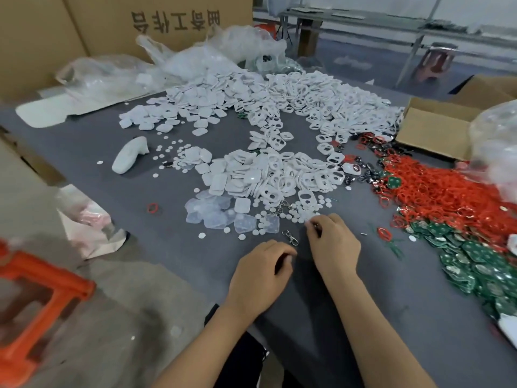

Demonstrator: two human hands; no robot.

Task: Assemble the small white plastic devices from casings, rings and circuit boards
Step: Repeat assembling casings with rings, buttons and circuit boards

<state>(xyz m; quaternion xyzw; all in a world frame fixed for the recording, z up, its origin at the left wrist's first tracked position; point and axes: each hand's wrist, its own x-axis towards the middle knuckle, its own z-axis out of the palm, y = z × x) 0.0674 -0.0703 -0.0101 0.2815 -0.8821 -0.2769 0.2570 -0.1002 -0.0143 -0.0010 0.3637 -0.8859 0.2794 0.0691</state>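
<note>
White plastic casings [260, 175] lie heaped in the middle of the dark table [167, 247], with a larger heap [279, 96] further back. Red rings [436, 189] form a pile at the right, and green circuit boards [481, 261] spread below them. Small white discs [293, 214] are scattered near my hands. My right hand [333, 242] rests on the table with its fingertips pinched at the edge of the discs; what it pinches is too small to tell. My left hand [263, 273] lies curled beside it, nothing visible in it. A metal clasp [291, 238] lies between them.
Clear film squares [221, 217] lie left of the discs. An open cardboard box [436, 127] stands at the right, large cartons [112, 23] and plastic bags [212, 54] at the back. An orange stool [36, 298] stands on the floor at left. A loose red ring [153, 208] lies apart.
</note>
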